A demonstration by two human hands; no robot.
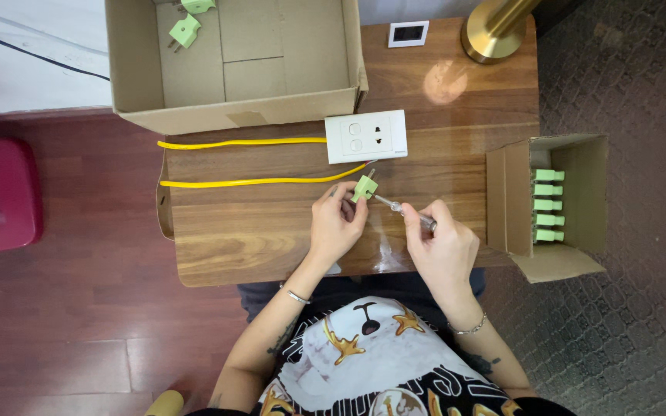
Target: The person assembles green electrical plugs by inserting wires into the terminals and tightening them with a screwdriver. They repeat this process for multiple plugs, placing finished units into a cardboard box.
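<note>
Holding: left hand pinches green plug above the tabletop.
Right grip: right hand is clenched on screwdriver, tip at the plug.
Far: white socket plate, yellow cable.
Right: small carton of green plugs.

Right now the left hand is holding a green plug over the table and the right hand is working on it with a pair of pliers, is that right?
Not quite. The left hand does hold the green plug over the table, but the right hand holds a screwdriver, not pliers, with its tip at the plug. The head view shows it.
</note>
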